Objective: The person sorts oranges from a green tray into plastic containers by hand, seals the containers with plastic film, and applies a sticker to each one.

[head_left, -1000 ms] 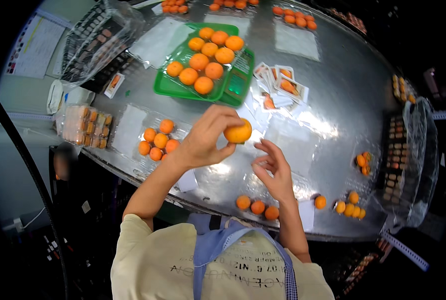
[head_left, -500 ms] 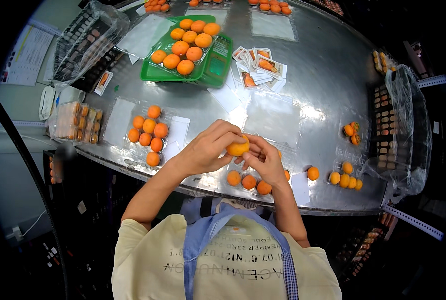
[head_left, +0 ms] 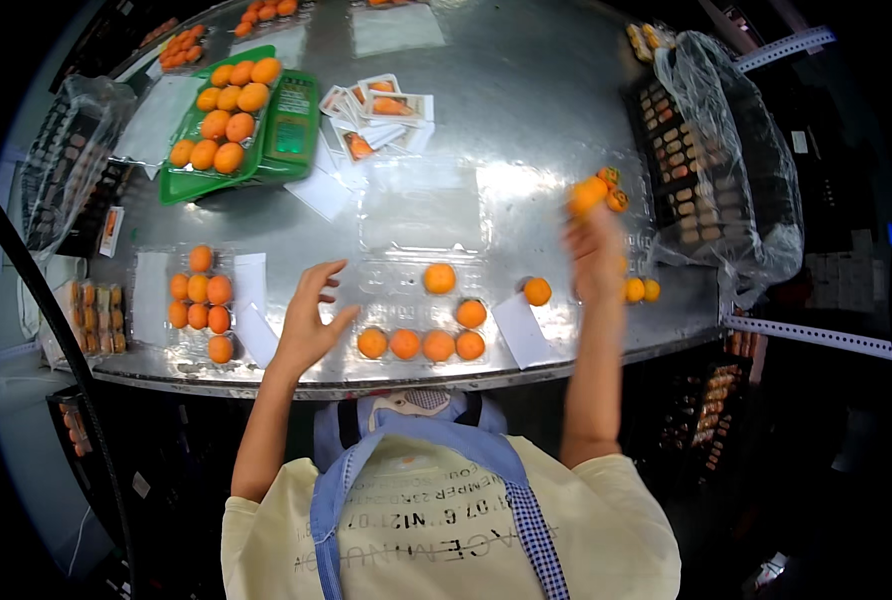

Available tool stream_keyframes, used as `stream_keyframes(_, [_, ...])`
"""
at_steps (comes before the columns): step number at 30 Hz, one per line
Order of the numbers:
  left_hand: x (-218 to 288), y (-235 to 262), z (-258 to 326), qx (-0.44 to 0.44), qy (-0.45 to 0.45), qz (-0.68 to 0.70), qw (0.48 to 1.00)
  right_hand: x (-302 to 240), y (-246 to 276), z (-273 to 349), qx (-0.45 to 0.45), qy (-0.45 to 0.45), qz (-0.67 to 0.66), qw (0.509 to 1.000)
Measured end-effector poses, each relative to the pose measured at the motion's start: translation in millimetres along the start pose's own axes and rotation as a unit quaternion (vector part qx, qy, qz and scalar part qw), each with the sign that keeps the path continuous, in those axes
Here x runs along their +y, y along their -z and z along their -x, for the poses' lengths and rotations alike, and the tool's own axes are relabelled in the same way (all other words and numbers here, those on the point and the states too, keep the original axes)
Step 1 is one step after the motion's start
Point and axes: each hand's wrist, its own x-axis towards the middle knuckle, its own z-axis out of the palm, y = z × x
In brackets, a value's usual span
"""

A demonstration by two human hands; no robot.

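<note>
My right hand point(head_left: 594, 250), smeared by motion, reaches out over the right side of the steel table. At its fingertips is an orange persimmon point(head_left: 587, 194), close to a few others with green-brown leafy tops point(head_left: 616, 200) in a clear tray. My left hand point(head_left: 311, 318) holds nothing, fingers apart, just above the table. To the right of it lies a clear plastic tray point(head_left: 396, 312) with several persimmons along its near row and right side. One loose persimmon point(head_left: 537, 291) sits beside a white card point(head_left: 522, 332) between that tray and my right forearm.
Another tray of persimmons point(head_left: 198, 290) lies to the left. Farther back are a green scale point(head_left: 291, 130) bearing a filled tray, and a pile of picture cards point(head_left: 386, 108). Plastic-wrapped crates point(head_left: 701, 170) stand at the right edge, with more point(head_left: 71, 160) at the left.
My hands have parted: the right has carried a persimmon away to the right, while the left has let go and opened. The view has shifted to the right.
</note>
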Motion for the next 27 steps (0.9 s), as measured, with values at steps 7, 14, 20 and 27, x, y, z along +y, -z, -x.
stream_keyframes(7, [-95.2, -53.8, 26.0, 0.053, 0.146, 0.010, 0.988, -193.7, 205.7, -157.6, -0.087, 0.068, -0.302, 0.947])
stream_keyframes(14, [-78.1, -60.7, 24.3, 0.060, 0.266, 0.091, 0.958, -41.4, 72.7, -59.5, -0.113, 0.044, 0.280, 0.952])
stream_keyframes(20, [-54.8, -90.1, 1.8, 0.056, 0.270, 0.089, 0.957, 54.4, 75.2, -14.8, -0.224, -0.056, 0.312, 0.922])
stream_keyframes(27, [-50.6, -117.9, -18.0, 0.055, 0.248, 0.062, 0.965, 71.5, 45.6, 43.0, -0.391, 0.157, 0.513, 0.748])
